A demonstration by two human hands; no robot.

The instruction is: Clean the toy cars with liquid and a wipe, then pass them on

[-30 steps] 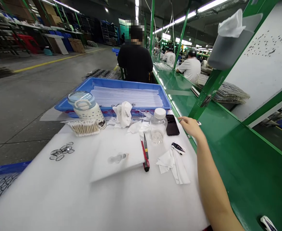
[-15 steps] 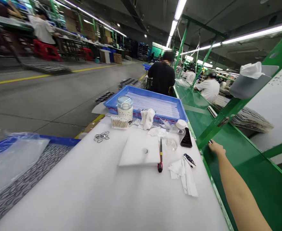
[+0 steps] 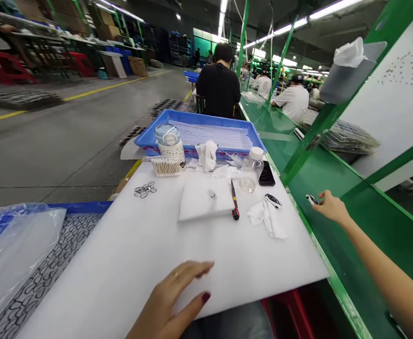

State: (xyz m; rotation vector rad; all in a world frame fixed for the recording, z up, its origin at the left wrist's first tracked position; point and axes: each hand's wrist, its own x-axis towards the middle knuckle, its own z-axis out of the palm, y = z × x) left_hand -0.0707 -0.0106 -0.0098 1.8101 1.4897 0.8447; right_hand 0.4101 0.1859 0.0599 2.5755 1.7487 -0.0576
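Observation:
My left hand [image 3: 173, 301] is over the near part of the white table sheet [image 3: 115, 263]. Its thumb and fingers are apart and nothing is between them. Over the green bench surface, my right hand [image 3: 333, 209] pinches the end of a small black-and-white piece [image 3: 311, 199]. A similar black-and-white piece [image 3: 273, 201] lies on a crumpled white tissue [image 3: 268, 219]. Left of it are tweezers [image 3: 234, 202] with a red and black end, beside a white foam pad [image 3: 195, 200] bearing a small clear piece [image 3: 211, 194].
A blue tray [image 3: 146, 139] stands at the back, behind a lidded jar [image 3: 171, 146], cotton swabs [image 3: 166, 167] and a clear bottle [image 3: 254, 165]. Thin dark rings [image 3: 145, 189] lie at left. A phone [image 3: 266, 174] is near a green post [image 3: 298, 150]. A person [image 3: 218, 84] sits ahead.
My left hand has come into view over the table. My right hand has moved nearer along the green surface with the small piece. The camera view has tilted down and shifted.

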